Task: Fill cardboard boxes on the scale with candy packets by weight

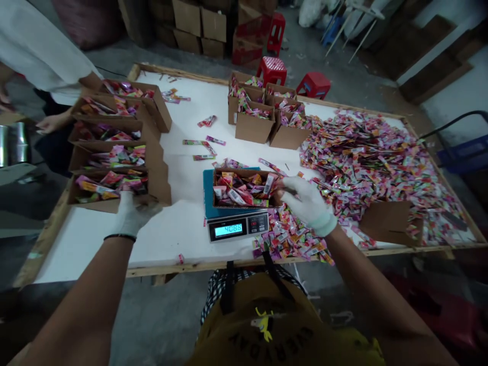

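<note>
Small brown cardboard box of colourful wrapped candy sachets sits on blue digital scale, near-front centre of white tabletop; looks full, display lit.

Right hand, white glove, fingers curled at box's right edge, pinching sachet or rim: cannot tell which.

Left hand, white glove, resting flat and open against nearest of row of filled brown boxes at left.

Judgement: several boxes done; large loose sachet pile at right unpacked, so much left.

More filled boxes at back. Flat cardboard sheet lies on pile. Another person's white sleeve at far left. Stray sachets scattered mid-tabletop.
</note>
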### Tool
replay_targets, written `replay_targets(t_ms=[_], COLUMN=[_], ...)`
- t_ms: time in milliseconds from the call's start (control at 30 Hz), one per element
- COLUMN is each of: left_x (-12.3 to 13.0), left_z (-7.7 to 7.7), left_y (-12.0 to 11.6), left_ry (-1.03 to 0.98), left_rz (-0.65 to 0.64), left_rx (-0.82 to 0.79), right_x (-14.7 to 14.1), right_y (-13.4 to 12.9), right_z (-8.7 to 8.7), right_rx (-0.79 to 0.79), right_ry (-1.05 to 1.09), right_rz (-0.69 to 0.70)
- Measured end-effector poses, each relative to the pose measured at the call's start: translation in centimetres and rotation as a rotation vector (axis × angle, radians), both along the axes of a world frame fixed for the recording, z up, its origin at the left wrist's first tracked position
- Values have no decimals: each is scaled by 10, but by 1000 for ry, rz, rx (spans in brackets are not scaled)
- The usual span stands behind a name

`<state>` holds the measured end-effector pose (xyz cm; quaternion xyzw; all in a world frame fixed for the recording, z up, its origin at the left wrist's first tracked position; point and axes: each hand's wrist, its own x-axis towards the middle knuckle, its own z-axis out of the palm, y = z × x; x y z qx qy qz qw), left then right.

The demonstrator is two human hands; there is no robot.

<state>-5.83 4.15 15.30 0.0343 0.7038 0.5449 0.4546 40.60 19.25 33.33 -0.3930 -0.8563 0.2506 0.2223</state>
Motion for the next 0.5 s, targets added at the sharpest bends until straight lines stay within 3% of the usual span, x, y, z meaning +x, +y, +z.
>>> replay_targets(t_ms=[100, 300, 400, 500], left_x=[43, 145, 171, 179], left_z=[-6, -29, -34, -35], left_y=[-21, -85, -116, -139], left_ry=[-119, -235, -253, -240], left_rz=[-35, -114, -110, -80], left_rx=[-31, -103, -111, -120], right_x=[-46, -123, -130, -113], right_y=[0, 3, 13, 20], right_z=[-5, -31, -34, -30], right_rx=[-13, -93, -65, -35], right_ry=[-98, -461, -434, -368], right_rz=[100, 176, 195, 180])
